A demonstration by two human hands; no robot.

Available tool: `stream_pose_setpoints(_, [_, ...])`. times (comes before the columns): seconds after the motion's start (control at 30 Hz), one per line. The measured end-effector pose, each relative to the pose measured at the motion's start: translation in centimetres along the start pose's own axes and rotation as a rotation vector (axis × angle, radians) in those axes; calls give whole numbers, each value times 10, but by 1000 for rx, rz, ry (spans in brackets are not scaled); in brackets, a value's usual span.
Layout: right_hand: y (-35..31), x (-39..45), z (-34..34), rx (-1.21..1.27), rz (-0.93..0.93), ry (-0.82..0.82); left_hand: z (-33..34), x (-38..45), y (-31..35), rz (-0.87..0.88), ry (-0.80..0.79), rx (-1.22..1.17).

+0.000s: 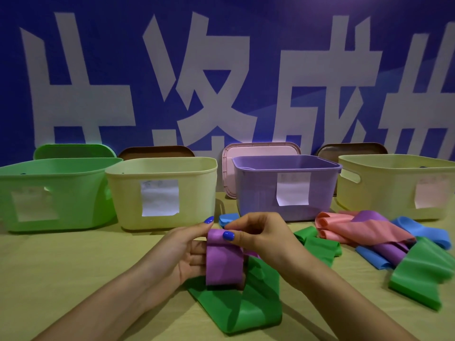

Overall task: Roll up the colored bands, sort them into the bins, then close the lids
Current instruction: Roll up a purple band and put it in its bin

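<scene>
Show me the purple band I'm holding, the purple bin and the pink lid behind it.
purple band (pixel 224 263): head view, on the flat front face of the strip between both hands.
purple bin (pixel 256 190): head view, on its front wall left of the label.
pink lid (pixel 227 173): head view, on its exposed left part.

bare table (pixel 73 279) at left, band pile (pixel 384 239) crowding right (bins (pixel 162 193) behind)

The bins all look like smooth matt plastic, e.g. the green bin (pixel 61 193) and the purple bin (pixel 285 185), each with a plain paper label (pixel 159 197) stuck on front. The purple band (pixel 222 264) and green band (pixel 246 308) seem thin, smooth, rubbery, slight sheen. Nails have glossy blue polish (pixel 228 235).
</scene>
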State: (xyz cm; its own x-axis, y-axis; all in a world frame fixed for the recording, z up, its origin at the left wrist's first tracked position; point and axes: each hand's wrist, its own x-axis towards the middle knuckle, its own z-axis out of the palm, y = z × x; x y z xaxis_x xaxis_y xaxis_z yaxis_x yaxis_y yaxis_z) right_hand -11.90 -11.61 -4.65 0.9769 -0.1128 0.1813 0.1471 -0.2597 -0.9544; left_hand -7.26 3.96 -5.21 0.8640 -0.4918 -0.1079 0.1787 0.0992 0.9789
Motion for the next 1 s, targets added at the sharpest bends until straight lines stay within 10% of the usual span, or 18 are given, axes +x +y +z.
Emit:
stream_pose_setpoints(0.47, [1, 0, 4, -141, -139, 21, -4, -1, 3, -140, -31, -172])
stream_pose_setpoints(1.0, [2, 1, 2, -253, -155, -63, -10, 2, 7, 112, -40, -17])
